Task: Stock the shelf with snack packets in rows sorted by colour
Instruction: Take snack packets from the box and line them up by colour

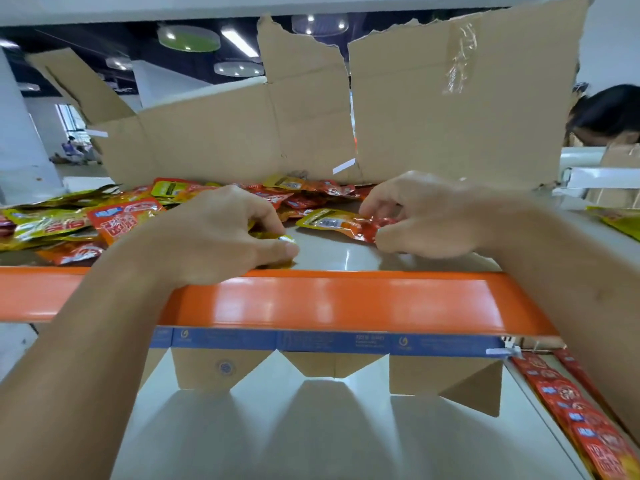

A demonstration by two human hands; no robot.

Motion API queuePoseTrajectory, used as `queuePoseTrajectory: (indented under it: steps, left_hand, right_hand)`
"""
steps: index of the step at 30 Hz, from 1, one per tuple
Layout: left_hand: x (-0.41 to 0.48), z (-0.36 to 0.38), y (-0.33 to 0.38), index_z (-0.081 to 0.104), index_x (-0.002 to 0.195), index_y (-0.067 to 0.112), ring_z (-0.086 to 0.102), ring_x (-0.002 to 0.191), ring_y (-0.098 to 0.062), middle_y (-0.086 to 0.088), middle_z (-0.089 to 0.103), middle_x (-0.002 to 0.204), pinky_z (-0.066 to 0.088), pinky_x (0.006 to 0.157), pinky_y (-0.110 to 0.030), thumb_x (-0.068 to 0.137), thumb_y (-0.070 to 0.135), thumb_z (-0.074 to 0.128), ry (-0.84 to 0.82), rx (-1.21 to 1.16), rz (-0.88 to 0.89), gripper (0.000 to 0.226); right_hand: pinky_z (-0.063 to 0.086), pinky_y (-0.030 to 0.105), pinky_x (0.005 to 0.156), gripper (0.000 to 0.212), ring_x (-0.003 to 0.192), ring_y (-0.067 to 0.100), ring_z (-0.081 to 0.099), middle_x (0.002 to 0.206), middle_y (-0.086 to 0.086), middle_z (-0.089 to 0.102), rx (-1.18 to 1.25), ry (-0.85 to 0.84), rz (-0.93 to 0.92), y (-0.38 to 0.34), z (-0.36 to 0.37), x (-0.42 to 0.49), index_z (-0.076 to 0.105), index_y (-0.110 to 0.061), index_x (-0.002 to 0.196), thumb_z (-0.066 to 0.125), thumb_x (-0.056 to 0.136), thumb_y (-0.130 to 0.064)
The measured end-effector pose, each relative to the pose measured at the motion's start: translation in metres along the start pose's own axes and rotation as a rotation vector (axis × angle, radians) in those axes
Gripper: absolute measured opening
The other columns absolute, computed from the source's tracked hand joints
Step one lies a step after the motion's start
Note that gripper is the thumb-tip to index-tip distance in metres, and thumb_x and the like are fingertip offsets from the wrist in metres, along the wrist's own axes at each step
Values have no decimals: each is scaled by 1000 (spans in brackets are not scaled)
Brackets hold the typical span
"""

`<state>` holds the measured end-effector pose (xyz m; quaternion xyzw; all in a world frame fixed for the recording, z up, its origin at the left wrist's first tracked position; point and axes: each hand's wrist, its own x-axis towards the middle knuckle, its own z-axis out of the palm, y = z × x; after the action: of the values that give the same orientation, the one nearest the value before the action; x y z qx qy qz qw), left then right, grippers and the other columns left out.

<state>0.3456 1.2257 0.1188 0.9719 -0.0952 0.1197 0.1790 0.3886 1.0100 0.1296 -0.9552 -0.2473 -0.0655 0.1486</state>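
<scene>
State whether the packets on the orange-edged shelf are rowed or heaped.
Heaped: the red and yellow foil snack packets overlap at mixed angles on the orange-edged shelf, colours mingled.

— What sort of place is this?
— A shop, or its stockroom. A shelf has an orange beam along its front, and a blue label strip runs just under the beam.
— Any goods?
— Loose snack packets lie heaped behind the beam, against torn cardboard. Below the beam, to the right, red packets sit in a row.
— And further off?
— Above the beam, past the cardboard: round ceiling lamps, white pillars, a wide hall.
</scene>
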Motion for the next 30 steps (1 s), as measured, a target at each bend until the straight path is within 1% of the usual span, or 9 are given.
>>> queuePoseTrajectory:
  steps: [2, 6, 14, 17, 19, 22, 24, 27, 30]
  left_hand:
    - [-2, 0, -1, 68, 86, 31, 58, 97, -8, 10, 64, 105, 44, 81, -25, 78, 47, 68, 90, -26, 16, 18]
    - [0, 5, 3, 64, 82, 27, 59, 84, -5, 13, 64, 86, 45, 74, -24, 77, 46, 66, 246, -39, 137, 20]
    - [12, 13, 22, 53, 79, 27, 52, 64, -5, 8, 61, 73, 36, 59, -19, 82, 39, 69, 438, -193, 172, 20]
    - [14, 15, 22, 61, 83, 26, 59, 63, -14, -1, 68, 76, 44, 63, -30, 84, 30, 71, 364, -318, 170, 11]
    - [13, 15, 20, 65, 92, 26, 62, 67, -13, 3, 69, 75, 47, 67, -31, 87, 25, 69, 302, -367, 171, 7]
    - [11, 12, 22, 64, 108, 26, 63, 72, -1, 9, 68, 81, 50, 75, -21, 92, 13, 62, 250, -460, 185, 20]
    - [10, 10, 25, 64, 112, 27, 63, 75, -1, 8, 69, 87, 49, 75, -19, 94, 5, 58, 250, -493, 189, 29]
    - [8, 6, 30, 66, 112, 23, 62, 76, -8, 3, 71, 92, 50, 73, -24, 92, 0, 57, 305, -565, 174, 31]
    - [4, 4, 34, 68, 97, 26, 64, 70, -6, 10, 72, 82, 56, 71, -26, 90, 2, 61, 430, -669, 160, 26]
  right_hand:
    - [50, 31, 79, 28, 92, 16, 60, 97, -2, 67, -72, -8, 34, 1, 0, 0, 67, -24, 105, 60, 84, -40]
    - [53, 38, 79, 52, 88, 22, 62, 94, 4, 69, -79, 53, 82, 6, 3, 5, 69, -16, 102, 64, 74, -60]
    - [55, 45, 84, 43, 92, 28, 65, 103, 9, 66, 259, 167, 81, 10, 1, -1, 66, -12, 108, 85, 69, -22]
    - [57, 32, 61, 46, 80, 19, 66, 102, 6, 66, 493, 165, 81, 13, -2, -10, 59, -13, 116, 78, 76, -4]
    - [56, 27, 54, 43, 76, 15, 67, 100, 2, 67, 582, 163, 66, 15, -1, -19, 59, -13, 116, 76, 77, -1]
    - [59, 37, 73, 43, 86, 18, 70, 104, 4, 69, 583, 244, 17, 16, -1, -29, 61, -14, 115, 74, 77, 1]
    - [60, 46, 66, 37, 76, 25, 71, 95, 7, 71, 571, 337, -27, 12, -2, -32, 62, -15, 108, 70, 78, 5]
    - [58, 55, 63, 28, 70, 28, 72, 87, 12, 72, 631, 446, -52, 6, -3, -37, 65, -14, 100, 66, 80, 5]
    - [60, 46, 60, 24, 65, 22, 72, 82, 10, 72, 742, 513, -46, 1, -3, -46, 64, -19, 91, 68, 81, 3]
